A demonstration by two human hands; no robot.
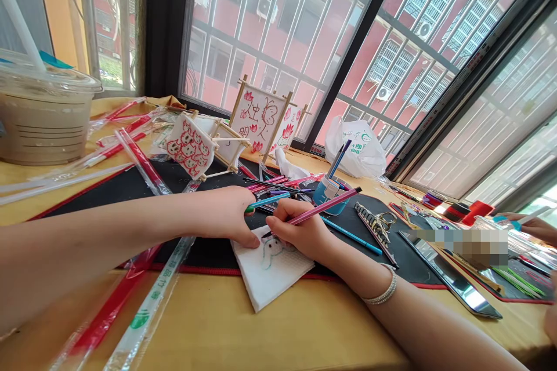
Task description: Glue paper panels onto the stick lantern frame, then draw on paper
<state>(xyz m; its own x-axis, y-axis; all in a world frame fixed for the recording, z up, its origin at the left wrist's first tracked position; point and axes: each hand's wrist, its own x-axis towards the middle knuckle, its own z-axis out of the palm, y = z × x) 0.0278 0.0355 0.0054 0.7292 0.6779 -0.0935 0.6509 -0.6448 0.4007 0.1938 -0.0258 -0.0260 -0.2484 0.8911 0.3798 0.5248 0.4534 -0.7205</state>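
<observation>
My right hand (302, 231) is closed around a pink marker (326, 205), its tip down near a white napkin (274, 278). On the napkin is a small green outline drawing with dark dots and a pink mark. My left hand (239, 214) presses its thumb on the napkin's upper left edge, and a blue-green marker (266, 202) sticks out of its grip. The napkin overlaps the red-edged front of a black mat (209, 256). A blue cup (328, 194) with pens stands just behind my right hand.
Small framed drawings (191, 146) stand at the back. A drink cup (43, 110) is at the left, near plastic-wrapped strips (150, 295). On the right lie a keychain strap (376, 229), a phone (452, 278) and another person's hand (533, 226). A white bag (357, 148) rests by the window.
</observation>
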